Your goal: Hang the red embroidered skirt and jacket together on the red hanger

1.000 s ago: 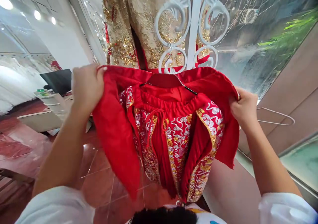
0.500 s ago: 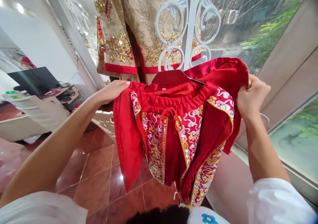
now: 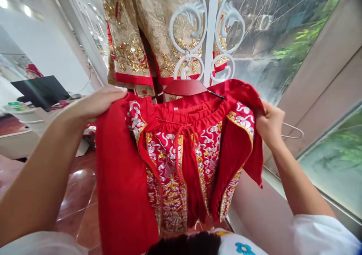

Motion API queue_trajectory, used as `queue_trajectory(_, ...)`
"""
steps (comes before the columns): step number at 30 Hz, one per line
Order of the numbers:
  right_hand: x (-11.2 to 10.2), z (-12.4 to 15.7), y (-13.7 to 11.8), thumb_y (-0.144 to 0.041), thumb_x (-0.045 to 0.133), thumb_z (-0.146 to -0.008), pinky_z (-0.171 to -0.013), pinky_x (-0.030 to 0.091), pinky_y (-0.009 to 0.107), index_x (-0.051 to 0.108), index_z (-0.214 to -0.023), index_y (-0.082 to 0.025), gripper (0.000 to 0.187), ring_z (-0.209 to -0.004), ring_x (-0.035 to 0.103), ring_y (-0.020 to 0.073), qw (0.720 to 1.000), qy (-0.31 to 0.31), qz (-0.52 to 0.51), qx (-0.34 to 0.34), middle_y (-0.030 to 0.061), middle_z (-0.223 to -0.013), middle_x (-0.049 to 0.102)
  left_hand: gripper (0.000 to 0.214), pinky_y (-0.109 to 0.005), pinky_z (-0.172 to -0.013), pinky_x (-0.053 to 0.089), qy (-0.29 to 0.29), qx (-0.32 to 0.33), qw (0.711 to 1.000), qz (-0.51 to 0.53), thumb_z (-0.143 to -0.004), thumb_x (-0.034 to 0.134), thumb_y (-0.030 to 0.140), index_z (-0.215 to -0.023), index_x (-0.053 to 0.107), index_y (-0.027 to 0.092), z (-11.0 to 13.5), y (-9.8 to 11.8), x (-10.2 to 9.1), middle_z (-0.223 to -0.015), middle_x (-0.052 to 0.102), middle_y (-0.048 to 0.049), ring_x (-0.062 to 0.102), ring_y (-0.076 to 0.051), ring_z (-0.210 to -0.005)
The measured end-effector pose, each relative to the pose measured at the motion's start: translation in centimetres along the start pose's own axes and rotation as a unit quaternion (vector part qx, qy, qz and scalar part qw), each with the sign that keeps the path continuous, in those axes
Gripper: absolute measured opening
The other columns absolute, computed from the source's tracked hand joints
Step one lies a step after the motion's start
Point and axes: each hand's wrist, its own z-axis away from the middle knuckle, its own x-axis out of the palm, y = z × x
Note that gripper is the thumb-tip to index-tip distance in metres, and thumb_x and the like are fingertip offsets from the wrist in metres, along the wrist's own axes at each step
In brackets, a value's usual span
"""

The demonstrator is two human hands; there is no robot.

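Note:
A red jacket (image 3: 121, 179) with silver-and-gold embroidered edges hangs spread open around a red embroidered skirt (image 3: 172, 183) with a gathered waistband and tied drawstring. Both are on a dark red hanger (image 3: 185, 87) hooked to white scrollwork. My left hand (image 3: 103, 98) is closed on the jacket's left shoulder, its thumb side along the top edge. On the other side, my right hand (image 3: 270, 125) grips the jacket near its right shoulder, fingers curled into the cloth. The skirt's lower end is cut off by a dark, blurry shape at the bottom.
White metal scrollwork (image 3: 209, 32) stands in front, with a gold beaded garment (image 3: 166, 29) hanging behind it. A bare wire hanger (image 3: 294, 130) sticks out at right beside the window (image 3: 254, 51). At left are a dark monitor (image 3: 41, 91) and white drawers (image 3: 31, 119).
My left hand has moved left and nearer, drawing the jacket's left side outward so its sleeve hangs wider. My right hand has come slightly lower and inward, still holding the cloth.

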Motion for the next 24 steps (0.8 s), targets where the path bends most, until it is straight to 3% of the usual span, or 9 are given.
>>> queue_trajectory(2,-0.2,0.0,-0.4,-0.014,0.041,-0.075,-0.064,0.040,0.027,0.070,-0.106,-0.015,0.043,-0.071,0.061,0.0184,0.999,0.009,0.038,-0.022,0.0073,-0.087,0.071,0.028,-0.024,-0.061,0.043,0.038,-0.001,0.999,-0.009,-0.089,0.048,0.031,-0.096,0.059,0.006,0.3,0.0,0.2,-0.069,0.062,-0.0014,0.054,-0.010,-0.061)
queue_trajectory(6,0.1,-1.0,-1.2,-0.013,0.040,-0.078,-0.065,0.039,0.028,0.070,-0.107,-0.019,0.042,-0.071,0.061,0.0195,0.993,-0.077,0.090,-0.017,0.0073,-0.085,0.071,0.029,-0.021,-0.058,0.038,0.068,0.023,0.997,-0.030,-0.091,0.043,0.032,-0.088,0.057,0.006,0.1,-0.1,1.2,-0.059,0.049,0.0026,0.045,-0.007,-0.054)
queue_trajectory(9,0.1,-2.6,-2.7,-0.021,0.040,-0.084,-0.066,0.039,0.030,0.069,-0.106,-0.018,0.036,-0.071,0.060,0.0208,0.990,0.027,0.136,0.014,0.0090,-0.083,0.069,0.037,-0.019,-0.054,0.028,0.174,0.102,0.972,-0.124,-0.094,0.038,0.034,-0.072,0.052,0.008,0.8,1.6,1.4,-0.054,0.031,0.0051,0.029,-0.004,-0.051)
queue_trajectory(12,0.2,-2.3,-5.1,-0.022,0.040,-0.086,-0.066,0.038,0.031,0.064,-0.116,-0.019,0.039,-0.075,0.059,0.0218,0.978,0.111,0.177,0.003,0.0094,-0.084,0.067,0.041,-0.023,-0.053,0.022,0.304,0.232,0.887,-0.259,-0.095,0.035,0.033,-0.064,0.050,0.011,2.8,3.7,3.4,-0.056,0.023,0.0038,0.022,-0.006,-0.052)
queue_trajectory(15,0.9,1.0,-6.5,-0.021,0.039,-0.087,-0.060,0.036,0.030,0.061,-0.124,-0.020,0.042,-0.071,0.056,0.0206,0.966,0.115,0.223,-0.058,0.0088,-0.078,0.064,0.040,-0.027,-0.052,0.024,0.254,0.244,0.835,-0.422,-0.096,0.026,0.035,-0.085,0.058,0.013,5.0,3.5,8.9,-0.059,0.043,-0.0011,0.039,-0.012,-0.052)
queue_trajectory(17,1.6,3.4,-6.1,-0.020,0.039,-0.089,-0.056,0.033,0.029,0.059,-0.127,-0.021,0.043,-0.065,0.053,0.0182,0.959,0.070,0.239,-0.136,0.0083,-0.073,0.062,0.044,-0.027,-0.049,0.027,0.186,0.218,0.810,-0.512,-0.097,0.019,0.032,-0.099,0.058,0.011,5.8,2.2,13.1,-0.069,0.058,-0.0108,0.056,-0.021,-0.061)
queue_trajectory(19,2.2,4.8,-4.7,-0.019,0.039,-0.089,-0.054,0.032,0.028,0.057,-0.129,-0.023,0.044,-0.061,0.049,0.0160,0.949,0.020,0.241,-0.200,0.0074,-0.071,0.061,0.048,-0.027,-0.049,0.033,0.160,0.219,0.792,-0.548,-0.096,0.017,0.030,-0.098,0.059,0.008,6.1,0.9,15.7,-0.085,0.063,-0.0207,0.063,-0.028,-0.078)
queue_trajectory(21,2.5,5.0,-3.0,-0.017,0.040,-0.088,-0.053,0.032,0.026,0.058,-0.128,-0.025,0.044,-0.059,0.048,0.0141,0.946,-0.002,0.238,-0.220,0.0059,-0.069,0.060,0.052,-0.029,-0.050,0.037,0.150,0.224,0.792,-0.547,-0.096,0.019,0.039,-0.092,0.062,0.009,6.0,0.4,16.0,-0.083,0.064,-0.0208,0.063,-0.031,-0.077)
queue_trajectory(24,2.7,4.2,-1.3,-0.017,0.041,-0.085,-0.053,0.034,0.023,0.061,-0.123,-0.025,0.044,-0.059,0.050,0.0125,0.955,-0.013,0.211,-0.207,0.0046,-0.069,0.061,0.055,-0.034,-0.055,0.042,0.184,0.256,0.797,-0.516,-0.092,0.025,0.053,-0.087,0.062,0.012,5.3,1.3,14.3,-0.072,0.062,-0.0142,0.061,-0.028,-0.068)
